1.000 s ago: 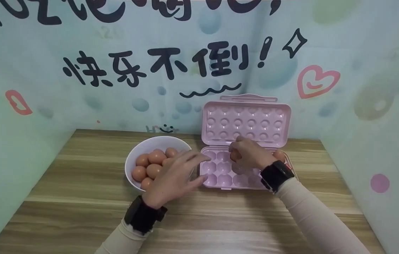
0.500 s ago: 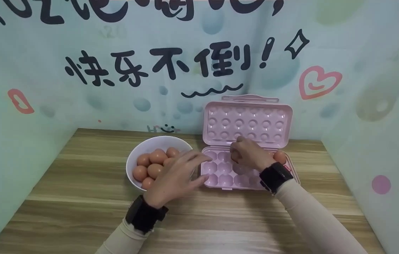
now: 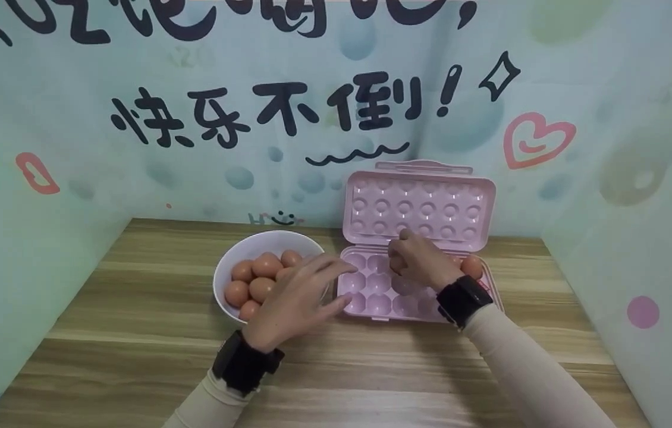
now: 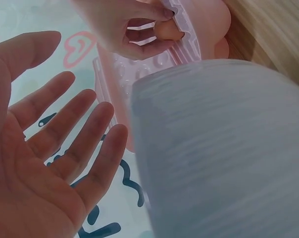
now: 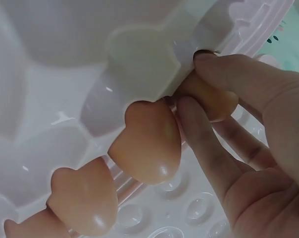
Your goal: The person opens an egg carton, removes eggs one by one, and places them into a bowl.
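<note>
My right hand [image 3: 422, 261] pinches a brown egg [image 5: 209, 96] with thumb and fingers at a back-row cup of the pink egg carton [image 3: 379, 304]. In the right wrist view, the egg's lower part sits in the cup, and several more eggs [image 5: 147, 144] stand in the same row. Over the right side of a white bowl [image 3: 221, 309] my left hand [image 3: 294, 297] hovers with its fingers spread and loosely bent. The left wrist view shows its bare palm. Brown eggs [image 3: 261, 289] are heaped in the bowl; the left hand hides some.
The carton's lid [image 3: 419, 208] stands upright against the printed backdrop [image 3: 193, 172]. Both the bowl and the carton rest on a wood-grain table [image 3: 336, 368], near its back edge. Cups at the carton's left and front hold no eggs.
The egg under my right fingers, partly visible a second ago in the head view, is now hidden by the hand. My left hand has stayed in place.
</note>
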A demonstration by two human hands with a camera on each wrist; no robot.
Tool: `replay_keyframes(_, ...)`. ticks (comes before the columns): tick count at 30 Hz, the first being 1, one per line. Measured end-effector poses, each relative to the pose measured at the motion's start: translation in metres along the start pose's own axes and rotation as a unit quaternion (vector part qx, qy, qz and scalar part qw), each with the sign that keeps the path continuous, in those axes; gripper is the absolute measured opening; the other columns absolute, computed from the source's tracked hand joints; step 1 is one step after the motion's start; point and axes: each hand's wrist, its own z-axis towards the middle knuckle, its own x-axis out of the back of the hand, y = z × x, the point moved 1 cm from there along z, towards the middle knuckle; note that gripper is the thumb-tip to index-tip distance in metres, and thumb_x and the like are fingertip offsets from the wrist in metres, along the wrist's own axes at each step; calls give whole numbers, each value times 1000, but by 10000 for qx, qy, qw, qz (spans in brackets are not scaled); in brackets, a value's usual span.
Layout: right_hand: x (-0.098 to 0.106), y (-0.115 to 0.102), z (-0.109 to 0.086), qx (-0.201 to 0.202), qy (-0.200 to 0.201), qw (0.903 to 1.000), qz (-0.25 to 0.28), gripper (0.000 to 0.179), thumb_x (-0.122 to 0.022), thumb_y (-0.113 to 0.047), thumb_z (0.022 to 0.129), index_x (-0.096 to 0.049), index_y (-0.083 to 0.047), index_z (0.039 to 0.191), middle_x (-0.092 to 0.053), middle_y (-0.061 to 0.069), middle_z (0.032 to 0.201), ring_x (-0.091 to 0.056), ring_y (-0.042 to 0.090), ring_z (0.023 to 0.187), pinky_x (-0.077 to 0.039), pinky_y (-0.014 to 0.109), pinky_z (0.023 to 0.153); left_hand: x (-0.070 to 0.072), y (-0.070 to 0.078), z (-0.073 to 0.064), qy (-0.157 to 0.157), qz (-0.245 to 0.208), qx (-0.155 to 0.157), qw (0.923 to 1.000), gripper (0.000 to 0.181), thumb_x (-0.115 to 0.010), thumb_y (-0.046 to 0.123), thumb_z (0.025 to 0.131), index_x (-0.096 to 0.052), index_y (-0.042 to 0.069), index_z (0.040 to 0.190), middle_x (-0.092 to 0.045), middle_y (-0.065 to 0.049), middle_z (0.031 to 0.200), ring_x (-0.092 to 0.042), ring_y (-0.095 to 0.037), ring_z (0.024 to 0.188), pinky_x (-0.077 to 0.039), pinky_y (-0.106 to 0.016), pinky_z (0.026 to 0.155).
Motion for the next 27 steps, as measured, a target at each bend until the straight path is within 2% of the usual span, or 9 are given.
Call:
replay_keyframes(3,1,0,-1,4,-12,10000,44,22,-77,14,72,-67,-4,82,-47,2,83,-47,17,73,-41,29,62,0,0,0,30,-36,23,10000,41,-76,34,98,-68,22,137,-67,-1,137,-63,-20,125,-54,-44,100)
replay_keyframes(7,8,-4,-4,-105,111,9996,250,24,-78,14,73,-70,-5,86,-54,5,87,-52,19,80,-47,30,68,1,1,2,150,-138,21,9998,42,-79,28,95,-69,21,136,-68,0,133,-65,-20,120,-56,-40,97)
replay_keyframes(12,19,-11,-13,-198,628,9973,321,27,-87,6,75,-71,-5,94,-60,10,92,-58,25,88,-54,37,74,3,3,4,295,-235,116,9992,43,-80,24,94,-69,21,135,-69,1,129,-67,-18,115,-57,-36,93)
replay_keyframes(16,30,-23,-23,-407,1005,9908,811,31,-89,2,75,-72,-4,99,-62,11,96,-63,27,93,-60,38,78,2,4,5,391,-302,220,9985,44,-82,22,92,-69,21,135,-69,1,127,-67,-18,114,-58,-35,91)
replay_keyframes(20,39,-37,-35,-867,1180,9743,1711,34,-91,-1,78,-72,-4,106,-66,9,103,-69,24,96,-63,36,84,0,5,8,468,-369,192,9980,49,-86,21,89,-69,20,135,-69,2,127,-66,-19,116,-57,-36,94)
replay_keyframes(27,46,-60,-55,-1463,1310,9328,3023,38,-91,-8,83,-71,-6,114,-69,11,114,-76,27,100,-63,39,89,-5,10,12,598,-549,55,9967,52,-87,20,87,-67,19,135,-68,1,131,-64,-20,122,-54,-37,104)
